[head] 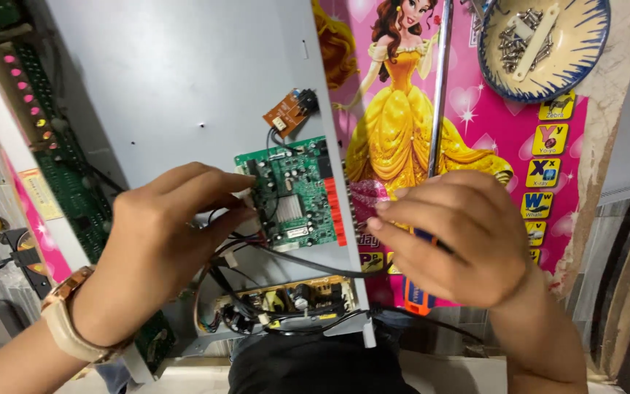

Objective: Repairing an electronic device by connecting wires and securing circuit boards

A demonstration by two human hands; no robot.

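My left hand (pixel 158 244) rests on a grey metal chassis (pixel 184 80), with its fingertips on the left edge of a green circuit board (pixel 297 193) and on the wires beside it. It wears a watch with a pale strap. My right hand (pixel 457 237) is closed around a screwdriver with a blue and orange handle (pixel 417 295); the long metal shaft (pixel 439 87) runs up across the pink mat. A small brown board (pixel 286 113) hangs on wires above the green one. A second board with capacitors (pixel 293 298) sits at the chassis's near end.
A blue-rimmed ceramic bowl (pixel 585 55) holds several screws at the top right. A pink picture mat (pixel 402 109) with a cartoon figure in a yellow gown lies under the work. A long green strip board with pink lights (pixel 45 131) lines the left side.
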